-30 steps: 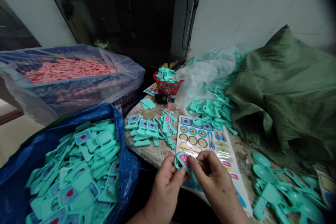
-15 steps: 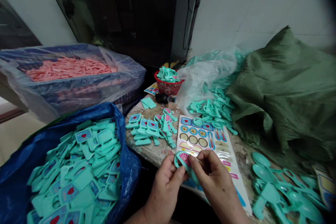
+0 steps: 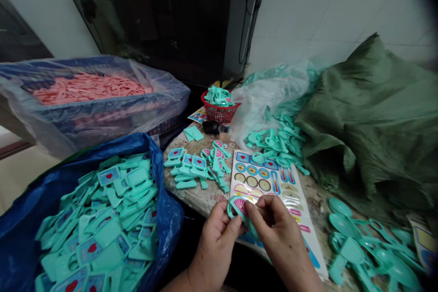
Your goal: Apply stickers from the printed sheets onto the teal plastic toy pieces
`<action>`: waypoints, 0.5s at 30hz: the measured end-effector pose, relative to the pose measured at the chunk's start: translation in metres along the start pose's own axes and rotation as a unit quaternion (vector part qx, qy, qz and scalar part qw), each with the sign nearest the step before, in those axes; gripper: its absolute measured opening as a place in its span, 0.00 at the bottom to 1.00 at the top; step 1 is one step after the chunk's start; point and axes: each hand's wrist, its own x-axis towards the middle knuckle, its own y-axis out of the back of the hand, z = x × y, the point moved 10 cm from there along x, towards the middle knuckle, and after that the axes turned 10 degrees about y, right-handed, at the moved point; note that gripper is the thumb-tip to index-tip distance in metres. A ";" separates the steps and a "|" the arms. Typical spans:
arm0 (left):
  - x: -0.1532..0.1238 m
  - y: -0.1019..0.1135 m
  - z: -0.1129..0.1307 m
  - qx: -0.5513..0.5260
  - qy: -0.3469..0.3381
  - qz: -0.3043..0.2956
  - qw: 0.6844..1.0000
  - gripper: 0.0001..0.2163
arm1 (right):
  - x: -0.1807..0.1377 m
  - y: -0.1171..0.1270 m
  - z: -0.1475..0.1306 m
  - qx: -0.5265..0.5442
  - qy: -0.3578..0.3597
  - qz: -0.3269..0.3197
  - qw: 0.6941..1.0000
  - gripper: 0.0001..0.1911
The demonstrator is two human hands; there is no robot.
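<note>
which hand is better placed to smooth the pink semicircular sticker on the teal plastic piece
Probably the right hand: its thumb meets the pink semicircular sticker, while the left hand holds the teal plastic piece.

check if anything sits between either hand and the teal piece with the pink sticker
Nothing visible does: the left hand and right hand both touch the teal piece directly. The sticker sheet lies behind them in view, not between.

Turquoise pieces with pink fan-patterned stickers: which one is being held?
The turquoise piece between the left hand and right hand; the pink-stickered pieces on the table lie untouched.
</note>
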 end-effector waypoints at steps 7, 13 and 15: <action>0.001 0.001 0.000 0.007 0.000 -0.002 1.000 0.11 | 0.000 0.001 -0.001 -0.022 0.005 0.002 1.000 0.15; -0.002 -0.002 0.002 0.008 -0.012 -0.014 1.000 0.10 | -0.001 -0.002 0.000 -0.015 0.002 -0.002 1.000 0.15; -0.001 -0.002 0.002 0.004 -0.014 -0.015 1.000 0.10 | -0.002 -0.003 0.000 -0.017 0.004 -0.004 1.000 0.15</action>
